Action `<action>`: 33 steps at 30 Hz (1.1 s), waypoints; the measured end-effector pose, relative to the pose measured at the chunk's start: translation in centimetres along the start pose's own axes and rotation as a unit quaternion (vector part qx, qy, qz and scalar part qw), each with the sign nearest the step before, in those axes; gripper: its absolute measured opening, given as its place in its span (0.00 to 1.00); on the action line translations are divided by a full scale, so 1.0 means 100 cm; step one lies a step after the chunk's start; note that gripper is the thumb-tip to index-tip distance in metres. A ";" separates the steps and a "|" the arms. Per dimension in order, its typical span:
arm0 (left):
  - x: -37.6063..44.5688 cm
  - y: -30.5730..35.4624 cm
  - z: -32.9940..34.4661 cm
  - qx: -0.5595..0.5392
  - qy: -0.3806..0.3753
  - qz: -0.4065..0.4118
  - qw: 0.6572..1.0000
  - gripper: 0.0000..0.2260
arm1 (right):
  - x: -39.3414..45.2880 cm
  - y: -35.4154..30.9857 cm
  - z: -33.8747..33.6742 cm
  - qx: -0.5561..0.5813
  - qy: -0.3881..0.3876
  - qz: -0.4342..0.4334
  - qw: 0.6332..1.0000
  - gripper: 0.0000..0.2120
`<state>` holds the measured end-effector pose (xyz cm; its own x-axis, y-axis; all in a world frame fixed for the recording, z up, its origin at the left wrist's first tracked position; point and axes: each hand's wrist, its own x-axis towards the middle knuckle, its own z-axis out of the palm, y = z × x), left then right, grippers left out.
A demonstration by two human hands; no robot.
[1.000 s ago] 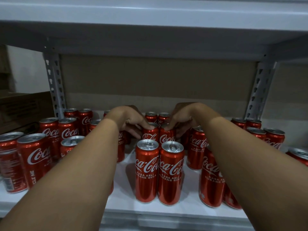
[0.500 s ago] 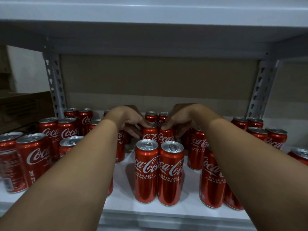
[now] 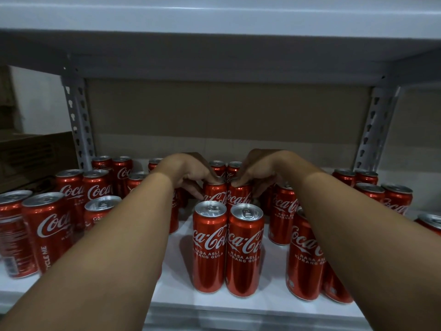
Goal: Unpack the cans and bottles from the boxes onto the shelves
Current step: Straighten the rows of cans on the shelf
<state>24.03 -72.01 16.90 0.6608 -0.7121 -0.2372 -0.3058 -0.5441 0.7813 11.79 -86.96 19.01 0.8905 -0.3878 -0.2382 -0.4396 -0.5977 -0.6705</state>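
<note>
Little separates this moment from the frames before it: both arms reach as deep into the shelf (image 3: 238, 304) as they did then, and no can has shifted. The left hand (image 3: 188, 174) curls its fingers over the top of the left can (image 3: 216, 192) in the middle pair at the centre of the frame, grasping it by the rim, and the right hand (image 3: 259, 173) grasps the right can (image 3: 239, 195) in the same way. These 2 cans stand upright, touching side by side, just behind the front pair (image 3: 228, 249) near the shelf's lower edge. All are slim red cans with silver lids and white script lettering. More red cans stand in clusters at the left (image 3: 52, 230) and right (image 3: 384, 194) of the frame, and a cardboard box (image 3: 35, 158) sits at the left edge.
</note>
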 end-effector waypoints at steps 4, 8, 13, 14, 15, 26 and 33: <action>0.003 -0.001 0.000 0.004 0.002 -0.009 1.000 0.18 | -0.001 0.001 0.000 0.001 0.008 -0.010 1.000 0.24; 0.003 0.000 0.001 0.006 -0.004 -0.008 1.000 0.18 | -0.002 0.001 -0.002 -0.007 0.006 -0.011 1.000 0.23; -0.003 0.004 0.004 0.014 -0.003 -0.015 1.000 0.18 | 0.003 0.002 -0.004 -0.016 0.001 -0.009 1.000 0.24; -0.004 0.004 0.005 0.011 -0.001 -0.015 1.000 0.18 | 0.004 0.002 -0.004 -0.017 0.001 -0.008 1.000 0.24; -0.005 0.004 0.005 0.008 0.000 -0.016 1.000 0.19 | 0.005 0.003 -0.005 -0.018 0.001 -0.008 1.000 0.25; -0.007 0.007 0.003 0.038 -0.014 -0.026 0.999 0.19 | 0.005 0.003 -0.007 -0.024 -0.006 -0.013 1.000 0.26; -0.006 0.012 -0.002 0.053 -0.035 -0.033 0.997 0.20 | 0.007 0.002 -0.011 -0.022 -0.022 -0.010 0.999 0.27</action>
<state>23.43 -72.10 18.08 0.6337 -0.7001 -0.3290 -0.3356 -0.6320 0.6985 12.18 -88.14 19.48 0.9032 -0.3440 -0.2568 -0.4253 -0.6361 -0.6438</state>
